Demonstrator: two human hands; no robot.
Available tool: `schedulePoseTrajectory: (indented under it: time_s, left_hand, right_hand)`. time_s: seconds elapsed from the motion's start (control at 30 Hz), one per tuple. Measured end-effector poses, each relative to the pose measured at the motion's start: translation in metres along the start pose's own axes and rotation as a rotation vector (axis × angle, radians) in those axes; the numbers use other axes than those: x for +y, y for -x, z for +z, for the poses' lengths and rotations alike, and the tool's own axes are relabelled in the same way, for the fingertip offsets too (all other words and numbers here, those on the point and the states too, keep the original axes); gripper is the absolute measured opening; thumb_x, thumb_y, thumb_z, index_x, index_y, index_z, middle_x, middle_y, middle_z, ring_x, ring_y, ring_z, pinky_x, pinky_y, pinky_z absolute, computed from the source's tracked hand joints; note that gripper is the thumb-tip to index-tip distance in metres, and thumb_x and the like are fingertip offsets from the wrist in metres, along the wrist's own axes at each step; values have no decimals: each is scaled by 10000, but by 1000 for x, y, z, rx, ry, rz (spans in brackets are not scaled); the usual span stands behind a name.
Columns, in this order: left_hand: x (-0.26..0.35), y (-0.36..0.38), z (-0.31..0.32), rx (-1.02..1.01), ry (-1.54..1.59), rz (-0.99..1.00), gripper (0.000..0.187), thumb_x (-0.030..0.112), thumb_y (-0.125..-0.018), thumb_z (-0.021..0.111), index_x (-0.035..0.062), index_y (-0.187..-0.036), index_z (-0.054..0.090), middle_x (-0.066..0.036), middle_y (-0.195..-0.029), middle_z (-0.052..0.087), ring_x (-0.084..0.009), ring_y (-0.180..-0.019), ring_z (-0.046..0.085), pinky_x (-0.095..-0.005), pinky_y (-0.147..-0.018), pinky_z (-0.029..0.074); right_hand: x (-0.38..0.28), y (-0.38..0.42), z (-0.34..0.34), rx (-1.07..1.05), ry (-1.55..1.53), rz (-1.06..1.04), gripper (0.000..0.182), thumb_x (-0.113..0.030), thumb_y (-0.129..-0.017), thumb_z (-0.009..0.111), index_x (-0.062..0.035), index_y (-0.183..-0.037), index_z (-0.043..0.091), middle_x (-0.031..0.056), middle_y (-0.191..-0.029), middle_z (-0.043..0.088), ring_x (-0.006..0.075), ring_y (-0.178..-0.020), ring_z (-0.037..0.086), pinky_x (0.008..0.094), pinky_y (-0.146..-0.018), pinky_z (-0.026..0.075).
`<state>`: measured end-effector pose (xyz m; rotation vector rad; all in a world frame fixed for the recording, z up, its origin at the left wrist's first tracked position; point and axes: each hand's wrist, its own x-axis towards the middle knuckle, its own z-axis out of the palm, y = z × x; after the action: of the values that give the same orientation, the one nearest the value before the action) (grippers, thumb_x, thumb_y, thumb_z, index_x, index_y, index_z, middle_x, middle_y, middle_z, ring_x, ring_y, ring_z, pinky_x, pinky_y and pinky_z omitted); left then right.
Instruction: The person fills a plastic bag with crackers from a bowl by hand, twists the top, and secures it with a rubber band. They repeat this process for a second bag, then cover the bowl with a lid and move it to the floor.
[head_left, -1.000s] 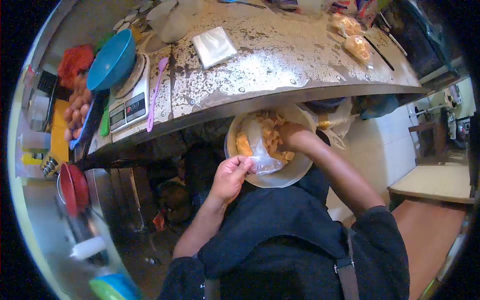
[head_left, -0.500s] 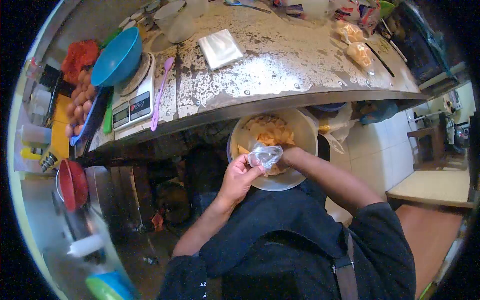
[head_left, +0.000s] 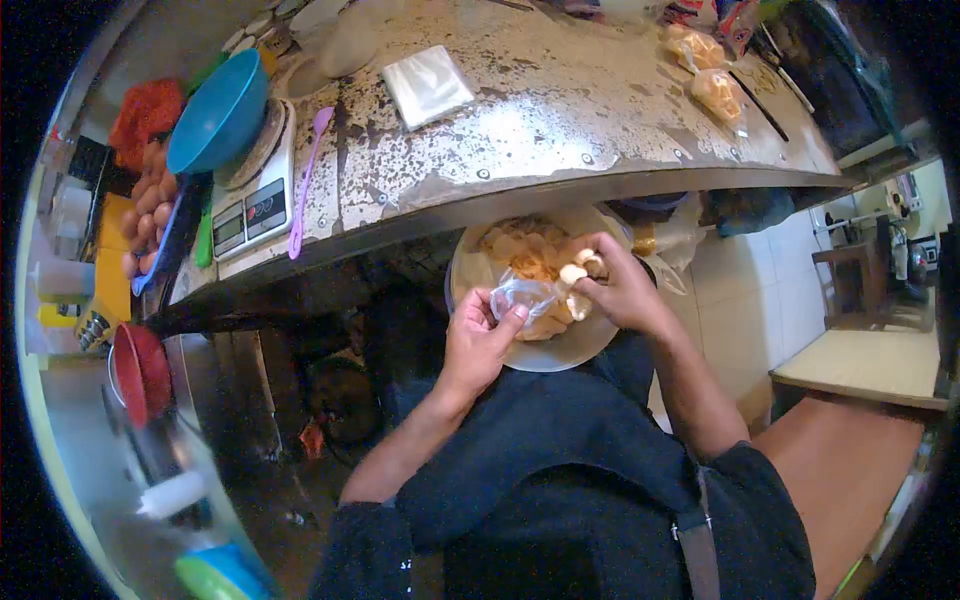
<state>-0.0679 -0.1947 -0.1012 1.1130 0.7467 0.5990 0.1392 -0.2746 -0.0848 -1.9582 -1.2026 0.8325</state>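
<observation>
Centre of the frame: a round whitish tub [head_left: 590, 347] sits below the front edge of the tabletop [head_left: 560, 130], its upper rim close to that edge and its lower rim against the dark apron [head_left: 560, 450]. Snack chips [head_left: 525, 242] lie inside. The left hand [head_left: 482, 342] pinches a clear plastic bag [head_left: 524, 294] over the tub; the right hand [head_left: 622, 290] is closed around several pale chips [head_left: 575, 283] just beside the bag. Worn surface runs between the stack of plastic bags [head_left: 428, 87] at upper centre and two filled bags [head_left: 718, 95] at upper right. At upper left, a blue bowl [head_left: 220, 113] covers part of the kitchen scale [head_left: 255, 218], a purple spoon [head_left: 310, 185] alongside. Some right fingers are hidden behind the chips; the tub's far depth is covered. Items along the top are cut off, and the space beneath the tabletop is too dark to make out.
</observation>
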Motion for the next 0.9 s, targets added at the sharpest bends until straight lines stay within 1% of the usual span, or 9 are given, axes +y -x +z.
schedulePoseTrajectory:
  time_s: [0.07,0.1,0.17,0.3,0.57,0.63,0.73,0.8,0.9]
  left_hand:
    - [0,-2,4,1,21,5,204,61,-878,666,23,-1021,527,-43,-959,622,-84,-846,575,-248,-784,481]
    - [-1,-3,4,-21,48,27,228,51,-878,660,15,-1053,519,-53,-990,617,-91,-885,576,-256,-815,480]
    - [-2,-4,6,-39,73,49,253,40,-878,653,8,-1085,511,-62,-1021,612,-98,-923,577,-264,-846,479]
    - [-4,-6,9,-27,70,25,268,8,-875,634,2,-1111,507,-69,-1032,613,-113,-953,583,-276,-881,477]
    - [-16,-12,9,9,74,41,286,-11,-859,637,16,-1092,473,-57,-1020,592,-107,-929,573,-273,-869,477]
    - [-17,-14,10,27,-110,72,263,-12,-852,645,26,-1037,463,-41,-980,574,-95,-900,558,-268,-847,478]
    - [-18,-16,16,-13,-17,66,239,-5,-861,641,38,-1007,457,-26,-943,559,-84,-862,545,-259,-808,482]
    - [-16,-15,20,-52,59,44,218,1,-870,637,44,-995,463,-23,-935,558,-81,-853,545,-253,-794,481]
    - [-22,-16,17,-123,178,-25,179,12,-886,629,56,-964,474,-16,-921,560,-76,-835,543,-242,-776,481]
  right_hand:
    - [5,5,-2,58,-204,-27,442,53,-785,657,-78,-1171,486,8,-1028,552,133,-992,583,275,-824,513]
    - [1,8,-4,57,-204,-28,442,53,-785,657,-78,-1171,486,8,-1028,552,133,-992,583,275,-824,513]
    - [-15,16,-11,30,-634,132,467,60,-781,658,-80,-1187,473,15,-1039,558,117,-949,598,261,-800,522]
    - [-15,16,-8,-20,-838,114,503,82,-772,644,-85,-1206,451,40,-1032,570,140,-918,621,273,-795,544]
    - [-14,12,6,117,-844,116,522,83,-776,636,-90,-1223,430,57,-1040,575,161,-942,623,300,-807,549]
    - [-21,15,7,140,-841,83,519,84,-777,635,-90,-1222,433,50,-1042,567,158,-950,619,298,-811,547]
    - [-26,16,9,214,-729,12,501,82,-775,638,-81,-1207,445,36,-1043,555,132,-955,601,280,-807,536]
    - [-12,12,16,220,-395,-135,455,73,-780,645,-67,-1176,469,34,-1042,554,112,-948,587,266,-806,525]
    - [-2,7,26,246,-369,-152,403,67,-788,641,-56,-1143,493,29,-1032,554,102,-936,578,263,-801,521]
